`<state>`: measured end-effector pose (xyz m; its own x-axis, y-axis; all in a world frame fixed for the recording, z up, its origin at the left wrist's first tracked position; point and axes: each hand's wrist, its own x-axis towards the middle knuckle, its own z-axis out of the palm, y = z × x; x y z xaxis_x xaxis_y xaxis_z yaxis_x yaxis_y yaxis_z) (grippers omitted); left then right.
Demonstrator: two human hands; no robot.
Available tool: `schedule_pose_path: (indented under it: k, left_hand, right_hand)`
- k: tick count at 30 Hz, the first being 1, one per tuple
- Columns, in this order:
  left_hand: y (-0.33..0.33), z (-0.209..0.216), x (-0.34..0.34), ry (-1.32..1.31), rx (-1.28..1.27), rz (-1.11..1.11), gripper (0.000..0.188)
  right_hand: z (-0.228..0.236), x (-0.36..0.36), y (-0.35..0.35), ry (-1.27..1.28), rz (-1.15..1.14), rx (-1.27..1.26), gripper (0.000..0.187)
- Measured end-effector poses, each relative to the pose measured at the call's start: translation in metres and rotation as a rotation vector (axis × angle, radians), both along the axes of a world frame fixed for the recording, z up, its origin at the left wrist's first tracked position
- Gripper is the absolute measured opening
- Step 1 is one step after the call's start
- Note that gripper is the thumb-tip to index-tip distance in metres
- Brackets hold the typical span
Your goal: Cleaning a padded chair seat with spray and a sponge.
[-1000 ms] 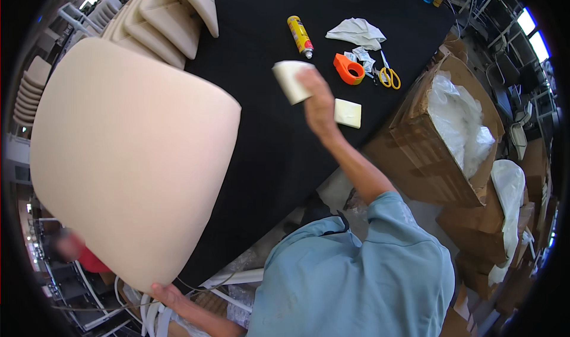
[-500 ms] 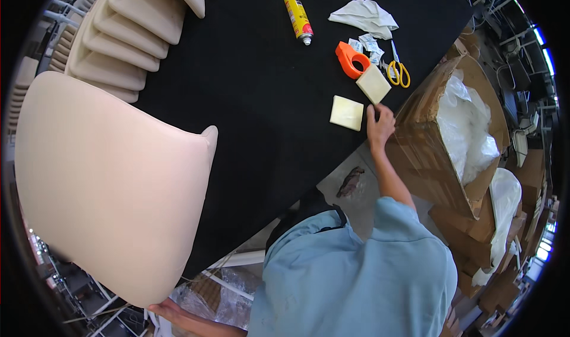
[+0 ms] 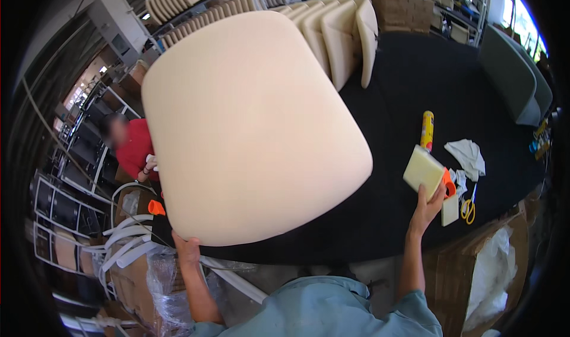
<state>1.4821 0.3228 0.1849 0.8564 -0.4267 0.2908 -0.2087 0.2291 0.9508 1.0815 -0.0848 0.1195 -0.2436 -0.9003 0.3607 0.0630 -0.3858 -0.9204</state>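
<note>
A big beige upholstered chair shell (image 3: 252,129) stands tilted up on the black-covered table, its smooth face toward me. My left hand (image 3: 187,249) is closed on its lower left edge, with part of the fingers hidden behind it. My right hand (image 3: 428,205) pinches a pale yellow square sponge pad (image 3: 423,169), raised above the table. A second pale pad (image 3: 450,213) lies by my right wrist, beside an orange ring-shaped tool (image 3: 450,186) partly covered by my hand. Scissors with yellow handles (image 3: 469,210) lie just right of these.
A yellow spray can (image 3: 427,128), white cloth (image 3: 468,159) and small packets lie farther back. Beige shells (image 3: 332,34) are stacked behind; grey-green shells (image 3: 510,70) stand far right. A carton with plastic (image 3: 445,277) is at lower right. A person in red (image 3: 135,150) works at left.
My right hand has picked up one sponge pad from the table. The chair shell, still in my left hand, now stands more upright and nearer the middle of the view, which has shifted left.
</note>
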Motion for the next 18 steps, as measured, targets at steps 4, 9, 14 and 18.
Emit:
schedule_pose_path:
  k: [4, 9, 14, 18]
  left_hand:
    - [-0.004, -0.003, -0.011, -0.022, -0.053, -0.060, 0.078]
    - [-0.008, -0.004, -0.022, -0.061, -0.001, -0.122, 0.068]
    - [-0.006, -0.004, -0.030, -0.052, -0.048, -0.231, 0.055]
    - [-0.001, -0.005, -0.031, -0.125, 0.001, -0.273, 0.054]
  right_hand:
    - [0.137, 0.076, 0.005, 0.228, 0.160, -0.588, 0.042]
    - [0.232, 0.163, 0.041, 0.842, 0.535, -1.088, 0.055]
    - [0.227, 0.188, 0.055, 1.023, 0.745, -1.039, 0.055]
    - [0.228, 0.228, 0.036, 1.082, 0.621, -1.262, 0.054]
